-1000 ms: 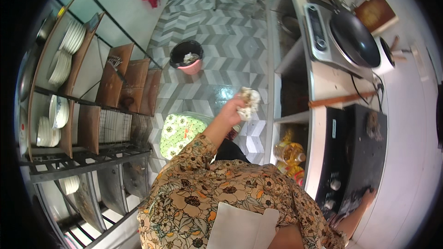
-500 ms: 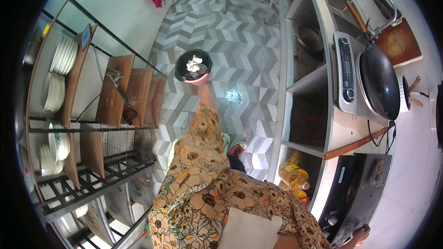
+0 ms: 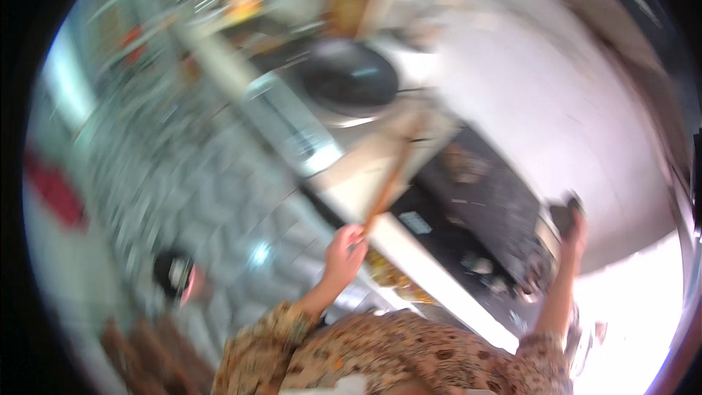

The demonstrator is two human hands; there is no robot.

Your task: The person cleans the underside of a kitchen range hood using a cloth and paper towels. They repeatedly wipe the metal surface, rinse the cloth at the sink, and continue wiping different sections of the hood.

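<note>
My left hand (image 3: 344, 257) is in front of the counter's edge, close to the lower end of a long wooden strip (image 3: 387, 184). Its fingers look curled, and blur hides what they hold, if anything. On the far side of the black stovetop (image 3: 475, 212), beside the wall, my right hand (image 3: 575, 232) is closed on a small dark grey pad (image 3: 563, 216); its exact kind is too blurred to tell. White and brownish bits show on the stovetop near its right end.
A black wok (image 3: 349, 77) sits on a silver cooker (image 3: 289, 128) farther along the counter. Yellow oil bottles (image 3: 395, 278) stand beneath it. A black-lined bin (image 3: 174, 275) with white waste is on the tiled floor at the left. Wooden boards (image 3: 153, 355) are at lower left.
My view has swung right towards the stovetop. My left hand has drawn back from the bin to the counter's edge. My right hand still holds the dark grey pad.
</note>
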